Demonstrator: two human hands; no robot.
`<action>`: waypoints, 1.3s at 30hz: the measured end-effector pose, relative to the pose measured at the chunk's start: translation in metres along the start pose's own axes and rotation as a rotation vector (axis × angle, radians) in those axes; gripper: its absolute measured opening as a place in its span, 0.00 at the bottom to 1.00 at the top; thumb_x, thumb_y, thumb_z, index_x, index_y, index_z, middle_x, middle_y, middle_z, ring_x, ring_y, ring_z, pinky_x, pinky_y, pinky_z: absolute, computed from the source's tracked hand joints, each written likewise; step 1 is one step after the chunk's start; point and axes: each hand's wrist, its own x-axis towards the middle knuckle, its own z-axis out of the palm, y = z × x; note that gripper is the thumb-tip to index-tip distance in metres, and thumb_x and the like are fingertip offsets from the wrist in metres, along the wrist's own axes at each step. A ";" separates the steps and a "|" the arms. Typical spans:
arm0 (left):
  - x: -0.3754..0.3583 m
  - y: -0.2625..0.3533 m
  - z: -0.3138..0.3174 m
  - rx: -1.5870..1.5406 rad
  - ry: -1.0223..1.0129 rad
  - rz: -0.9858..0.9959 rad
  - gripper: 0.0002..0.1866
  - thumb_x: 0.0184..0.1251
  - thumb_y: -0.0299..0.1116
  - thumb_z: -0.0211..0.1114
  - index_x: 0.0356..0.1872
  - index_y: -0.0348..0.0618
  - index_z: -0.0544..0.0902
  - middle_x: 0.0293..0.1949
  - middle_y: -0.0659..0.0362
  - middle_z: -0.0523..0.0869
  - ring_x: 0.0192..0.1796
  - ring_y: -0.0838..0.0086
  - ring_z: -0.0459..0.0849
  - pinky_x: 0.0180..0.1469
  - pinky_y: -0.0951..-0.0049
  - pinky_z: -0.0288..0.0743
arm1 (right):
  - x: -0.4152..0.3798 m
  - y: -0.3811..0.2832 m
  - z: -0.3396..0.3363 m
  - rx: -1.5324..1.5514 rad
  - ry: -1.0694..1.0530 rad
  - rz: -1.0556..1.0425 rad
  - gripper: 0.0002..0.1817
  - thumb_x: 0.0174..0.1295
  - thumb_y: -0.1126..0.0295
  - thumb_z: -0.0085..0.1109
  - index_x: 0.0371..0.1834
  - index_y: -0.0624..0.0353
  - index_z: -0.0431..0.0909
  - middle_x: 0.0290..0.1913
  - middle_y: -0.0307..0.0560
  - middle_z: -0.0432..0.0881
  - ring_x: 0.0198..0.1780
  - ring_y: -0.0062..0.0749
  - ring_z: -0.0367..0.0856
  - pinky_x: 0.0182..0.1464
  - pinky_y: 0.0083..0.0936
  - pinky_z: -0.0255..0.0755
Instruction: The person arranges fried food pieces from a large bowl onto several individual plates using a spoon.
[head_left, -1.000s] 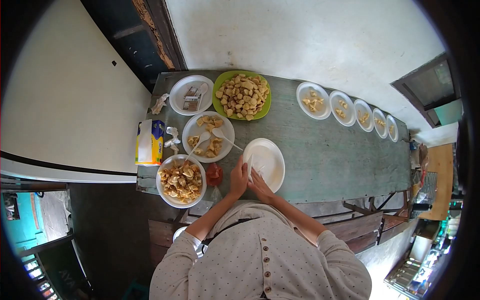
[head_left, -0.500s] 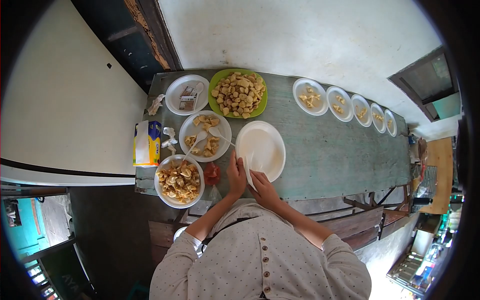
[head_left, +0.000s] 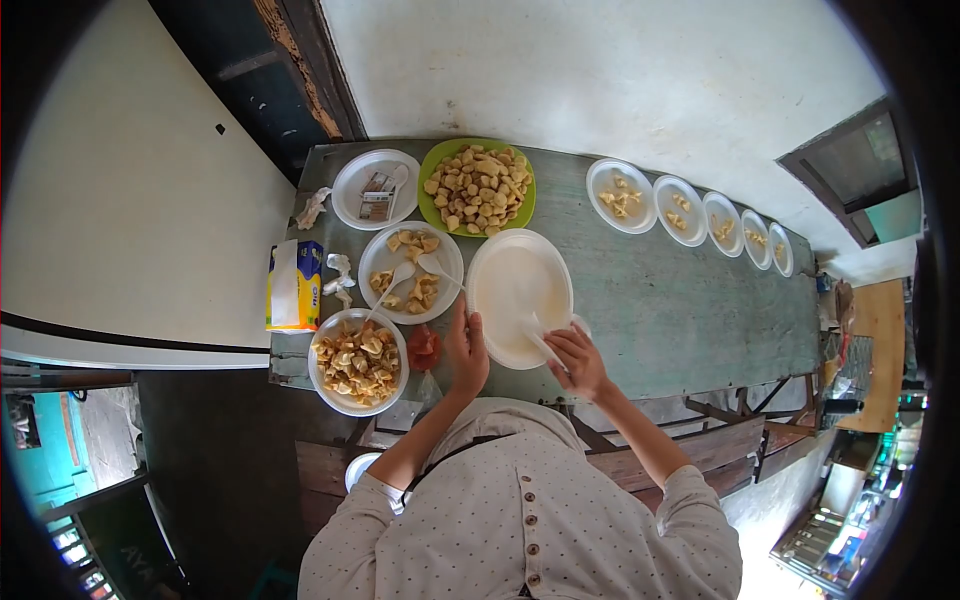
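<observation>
A white oval plate (head_left: 518, 285) with nothing on it is in front of me at the table's near edge. My left hand (head_left: 466, 352) is closed at its left rim, with the fingers partly hidden. On the lower right side, my right hand (head_left: 578, 360) pinches a thin white tissue (head_left: 538, 338) against the plate's inside; part of it sticks out beyond the fingers. Left of my left hand is a white plate (head_left: 374, 299) with a few fried pieces and two white spoons. Below it stands a heaped plate of fried dumpling-like pieces (head_left: 357, 362).
A green plate (head_left: 427, 205) piled with round fried pieces stands at the back. Several white plates (head_left: 596, 208) with small portions line the wall. At the left are a tissue pack (head_left: 294, 288), crumpled tissues (head_left: 339, 276), a plate with banknotes (head_left: 346, 200) and a red item (head_left: 424, 347).
My hands have moved apart. The right hand has gone right with the tissue and over the plate's lower right side; the left hand has stayed at the left rim.
</observation>
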 end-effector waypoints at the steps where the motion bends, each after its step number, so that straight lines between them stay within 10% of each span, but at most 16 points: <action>1: 0.000 0.000 0.001 0.010 -0.021 0.024 0.20 0.68 0.29 0.46 0.58 0.29 0.63 0.47 0.48 0.77 0.45 0.74 0.76 0.45 0.79 0.69 | -0.002 0.007 -0.002 -0.024 -0.016 0.015 0.15 0.53 0.69 0.53 0.43 0.61 0.75 0.48 0.43 0.76 0.52 0.38 0.71 0.61 0.43 0.56; 8: -0.003 0.002 0.006 0.151 -0.101 0.151 0.20 0.67 0.31 0.48 0.56 0.28 0.65 0.26 0.52 0.76 0.25 0.78 0.71 0.27 0.79 0.65 | 0.008 0.040 -0.016 -0.348 0.027 0.033 0.16 0.54 0.67 0.52 0.47 0.53 0.75 0.53 0.37 0.73 0.58 0.35 0.65 0.62 0.45 0.53; 15: -0.006 0.002 0.008 0.090 -0.134 0.117 0.20 0.67 0.31 0.48 0.56 0.29 0.65 0.26 0.55 0.75 0.24 0.80 0.69 0.26 0.80 0.63 | 0.021 0.032 -0.012 -0.438 0.153 0.147 0.17 0.54 0.67 0.53 0.49 0.56 0.74 0.39 0.44 0.71 0.45 0.38 0.68 0.48 0.40 0.62; 17: -0.006 0.003 0.009 -0.005 -0.145 -0.031 0.20 0.68 0.31 0.48 0.57 0.28 0.64 0.46 0.50 0.77 0.45 0.78 0.75 0.46 0.80 0.68 | 0.016 0.031 -0.004 -0.371 0.108 0.209 0.17 0.54 0.68 0.53 0.48 0.56 0.74 0.38 0.44 0.71 0.43 0.37 0.69 0.44 0.38 0.63; 21: -0.008 -0.020 0.010 -0.059 -0.149 -0.071 0.20 0.68 0.31 0.48 0.56 0.28 0.65 0.47 0.51 0.76 0.45 0.77 0.75 0.47 0.80 0.68 | -0.004 0.034 0.020 -0.232 -0.054 0.348 0.16 0.54 0.66 0.52 0.46 0.59 0.73 0.37 0.47 0.70 0.40 0.40 0.70 0.38 0.36 0.67; 23: -0.010 -0.039 0.012 -0.007 -0.086 -0.061 0.20 0.67 0.33 0.49 0.56 0.31 0.65 0.30 0.58 0.78 0.26 0.81 0.71 0.30 0.80 0.67 | -0.011 0.024 0.024 -0.150 -0.102 0.425 0.11 0.55 0.71 0.52 0.40 0.60 0.76 0.34 0.48 0.72 0.38 0.40 0.73 0.37 0.33 0.71; 39: -0.014 -0.060 0.013 0.250 -0.195 -0.077 0.20 0.65 0.33 0.50 0.53 0.28 0.68 0.22 0.48 0.75 0.23 0.69 0.74 0.28 0.72 0.67 | -0.022 0.059 0.066 0.038 0.048 0.647 0.09 0.51 0.77 0.52 0.35 0.56 0.79 0.35 0.50 0.77 0.35 0.46 0.77 0.37 0.35 0.71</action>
